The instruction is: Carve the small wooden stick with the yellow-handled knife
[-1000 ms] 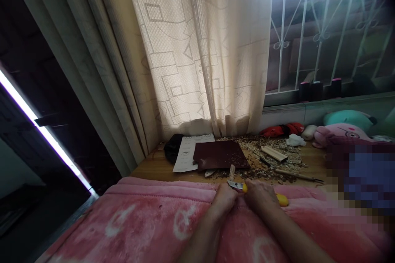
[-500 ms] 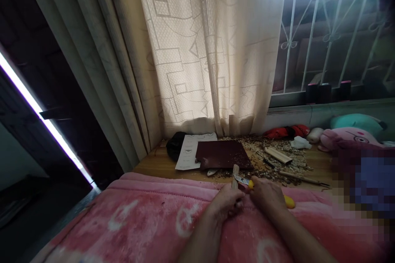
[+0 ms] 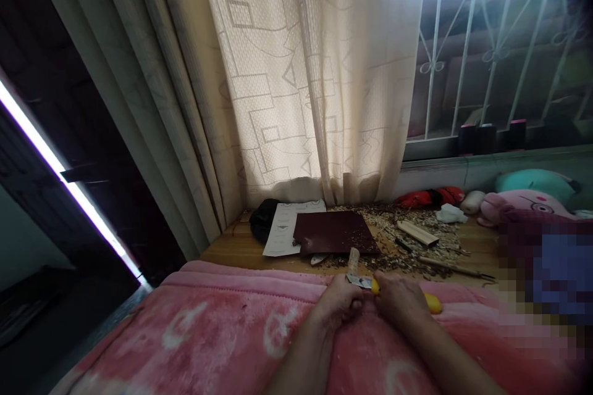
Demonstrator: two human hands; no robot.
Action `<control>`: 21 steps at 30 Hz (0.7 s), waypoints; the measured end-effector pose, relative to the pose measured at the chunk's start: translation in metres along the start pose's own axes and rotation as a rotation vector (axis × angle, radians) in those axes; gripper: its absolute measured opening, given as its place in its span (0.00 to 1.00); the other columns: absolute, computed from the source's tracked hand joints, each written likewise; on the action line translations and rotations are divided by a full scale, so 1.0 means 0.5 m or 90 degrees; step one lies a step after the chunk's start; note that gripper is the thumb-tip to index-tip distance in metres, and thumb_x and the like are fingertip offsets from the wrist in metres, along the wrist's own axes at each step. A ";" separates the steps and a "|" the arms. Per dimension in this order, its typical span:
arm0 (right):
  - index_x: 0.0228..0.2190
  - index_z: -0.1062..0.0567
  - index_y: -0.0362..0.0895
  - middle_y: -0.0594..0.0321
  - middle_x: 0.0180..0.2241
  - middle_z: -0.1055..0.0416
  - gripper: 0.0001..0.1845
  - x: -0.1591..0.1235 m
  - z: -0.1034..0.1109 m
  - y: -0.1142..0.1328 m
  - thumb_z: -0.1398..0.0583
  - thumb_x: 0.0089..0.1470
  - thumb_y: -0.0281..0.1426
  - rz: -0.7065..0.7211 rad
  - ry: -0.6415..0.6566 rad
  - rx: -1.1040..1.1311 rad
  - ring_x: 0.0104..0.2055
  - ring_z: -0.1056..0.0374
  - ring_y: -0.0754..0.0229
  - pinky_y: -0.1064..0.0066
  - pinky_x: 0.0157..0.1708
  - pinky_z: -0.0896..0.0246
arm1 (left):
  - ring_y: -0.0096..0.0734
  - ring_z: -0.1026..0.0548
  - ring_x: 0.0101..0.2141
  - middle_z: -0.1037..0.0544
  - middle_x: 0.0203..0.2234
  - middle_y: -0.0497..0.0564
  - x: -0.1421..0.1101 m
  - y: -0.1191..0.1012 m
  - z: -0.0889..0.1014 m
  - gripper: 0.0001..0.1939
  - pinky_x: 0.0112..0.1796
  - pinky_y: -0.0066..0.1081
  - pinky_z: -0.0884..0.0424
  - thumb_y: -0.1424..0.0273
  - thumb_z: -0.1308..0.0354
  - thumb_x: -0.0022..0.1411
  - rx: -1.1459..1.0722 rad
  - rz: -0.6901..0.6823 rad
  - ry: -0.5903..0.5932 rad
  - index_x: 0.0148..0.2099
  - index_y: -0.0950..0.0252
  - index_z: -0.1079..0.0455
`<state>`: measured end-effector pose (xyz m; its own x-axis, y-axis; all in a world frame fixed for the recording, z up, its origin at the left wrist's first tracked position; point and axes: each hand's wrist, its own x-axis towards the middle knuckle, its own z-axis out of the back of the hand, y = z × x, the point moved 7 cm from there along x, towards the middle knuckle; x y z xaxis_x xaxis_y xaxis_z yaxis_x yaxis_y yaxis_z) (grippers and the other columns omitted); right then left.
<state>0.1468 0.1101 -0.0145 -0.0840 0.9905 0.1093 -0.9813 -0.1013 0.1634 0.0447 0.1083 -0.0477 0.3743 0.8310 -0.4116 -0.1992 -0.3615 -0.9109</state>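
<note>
My left hand [image 3: 341,301] is closed around a small piece of wood [image 3: 354,259], whose pale upper end stands up out of the fist. In my right hand [image 3: 401,296] is a yellow-handled utility knife [image 3: 432,303], its handle mostly hidden by the fingers. The knife's metal blade [image 3: 359,282] lies across the wood close above my left fingers. Both hands are over a pink blanket [image 3: 208,321]. Behind them lies a dark red board [image 3: 338,231] scattered with shavings.
Wood shavings [image 3: 445,231] cover much of the wooden surface, around a pale wood block [image 3: 417,233] and a thin stick-like tool [image 3: 456,267]. Printed paper [image 3: 282,234] lies under the board's left side. Plush toys [image 3: 528,203] sit at right, below the barred window.
The knife blade has moved down along the wood, closer to my left hand. More of the wood's upper end shows above the blade. Both hands keep their grip.
</note>
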 end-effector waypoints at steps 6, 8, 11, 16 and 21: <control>0.28 0.32 0.45 0.59 0.28 0.32 0.12 -0.002 -0.002 -0.001 0.53 0.41 0.28 0.006 0.015 0.018 0.32 0.38 0.59 0.70 0.29 0.52 | 0.13 0.51 0.08 0.46 0.07 0.38 -0.003 -0.005 -0.003 0.16 0.12 0.20 0.59 0.70 0.47 0.41 -0.018 -0.019 0.014 0.37 0.67 0.36; 0.29 0.32 0.45 0.59 0.29 0.32 0.12 -0.002 -0.003 -0.001 0.52 0.41 0.28 0.009 0.020 0.018 0.32 0.38 0.59 0.71 0.29 0.52 | 0.14 0.51 0.08 0.46 0.07 0.39 -0.003 -0.006 -0.003 0.15 0.12 0.20 0.59 0.71 0.48 0.41 -0.022 -0.023 0.009 0.35 0.68 0.35; 0.28 0.32 0.45 0.59 0.28 0.32 0.13 -0.002 -0.003 -0.001 0.52 0.40 0.28 0.012 0.024 0.013 0.32 0.38 0.59 0.71 0.29 0.51 | 0.14 0.51 0.08 0.47 0.07 0.39 -0.006 -0.009 -0.005 0.13 0.12 0.20 0.60 0.73 0.49 0.40 -0.026 -0.025 0.002 0.33 0.68 0.35; 0.29 0.32 0.45 0.58 0.28 0.31 0.13 -0.003 -0.003 0.001 0.53 0.41 0.29 0.001 0.017 0.005 0.31 0.37 0.58 0.71 0.27 0.51 | 0.13 0.52 0.08 0.48 0.08 0.38 -0.010 -0.013 -0.006 0.14 0.13 0.20 0.60 0.72 0.48 0.40 -0.029 -0.018 -0.006 0.34 0.67 0.35; 0.29 0.32 0.44 0.57 0.28 0.32 0.12 0.004 -0.010 -0.005 0.53 0.42 0.30 -0.027 0.028 0.010 0.30 0.37 0.59 0.71 0.27 0.51 | 0.14 0.52 0.08 0.48 0.07 0.38 -0.012 -0.010 -0.007 0.15 0.13 0.21 0.60 0.75 0.52 0.40 -0.003 -0.005 -0.020 0.35 0.67 0.36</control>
<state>0.1484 0.1127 -0.0199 -0.0508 0.9970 0.0590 -0.9814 -0.0607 0.1820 0.0464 0.1037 -0.0405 0.3471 0.8464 -0.4039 -0.1921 -0.3574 -0.9140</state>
